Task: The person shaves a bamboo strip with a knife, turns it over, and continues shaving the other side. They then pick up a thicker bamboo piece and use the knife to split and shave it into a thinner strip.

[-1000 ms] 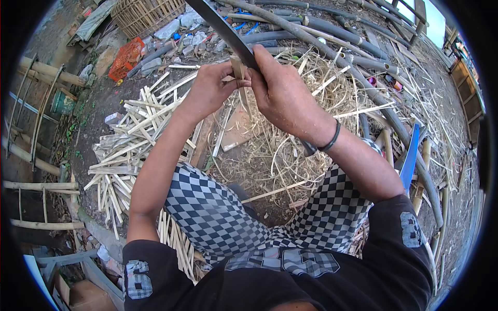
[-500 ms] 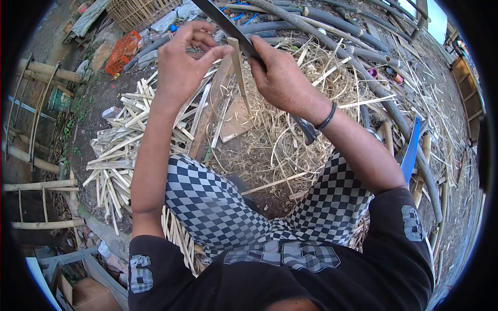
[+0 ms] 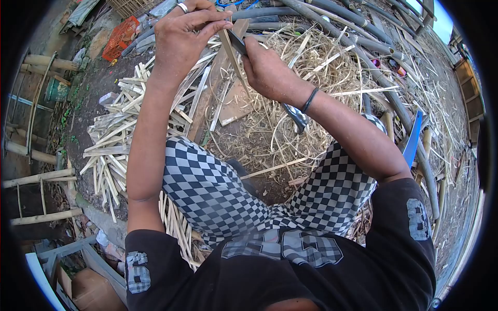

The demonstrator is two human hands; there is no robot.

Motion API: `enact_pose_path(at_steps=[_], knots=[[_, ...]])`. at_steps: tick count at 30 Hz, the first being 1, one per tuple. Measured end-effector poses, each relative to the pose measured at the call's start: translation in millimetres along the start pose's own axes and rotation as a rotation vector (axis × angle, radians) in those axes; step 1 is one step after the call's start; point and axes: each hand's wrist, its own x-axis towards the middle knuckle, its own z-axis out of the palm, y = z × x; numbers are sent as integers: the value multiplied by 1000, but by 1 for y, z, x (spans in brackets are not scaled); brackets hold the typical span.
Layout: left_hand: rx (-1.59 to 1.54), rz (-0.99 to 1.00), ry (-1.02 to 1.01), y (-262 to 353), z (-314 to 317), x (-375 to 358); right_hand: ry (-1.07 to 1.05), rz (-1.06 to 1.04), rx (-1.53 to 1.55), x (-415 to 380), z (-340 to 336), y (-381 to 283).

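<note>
Largest in my view is the ground, covered with a wide heap of pale bamboo shavings that lies in front of my knees. Behind it run several long dark bamboo poles, going from the top of the view down to the right side. On the left of my legs I see a big pile of split pale bamboo strips, lying in many directions. Further left and up there is an orange plastic crate.

Between my knees and the shavings a flat brown wooden board lies on the ground.

My right hand is clenched around the dark long-bladed knife, with the handle end showing below my wrist. The blade edge touches the thin pale bamboo strip, which stands almost upright, a little tilted, in the air above the board.

My left hand pinches the top part of this strip between thumb and fingers, just beside the blade. A silver ring is on one finger of this hand.
</note>
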Motion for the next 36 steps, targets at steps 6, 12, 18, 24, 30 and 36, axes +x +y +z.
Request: enact_pose_path(at_steps=[6, 12, 18, 24, 30, 36], knots=[[-6, -78, 8, -7, -9, -6, -217, 221, -8, -7, 35, 26], [70, -331, -76, -16, -27, -15, -205, 161, -83, 2, 60, 46], [-6, -204, -24, -11, -31, -18, -29, 171, 53, -4, 76, 25], [-119, -398, -7, -7, -45, -27, -158, 349, -56, -41, 144, 108], [-21, -303, 64, -13, -44, -41, 114, 279, 70, -41, 164, 71], [-19, -402, 110, -16, -48, -51, -19, 460, -61, -67, 209, 147]])
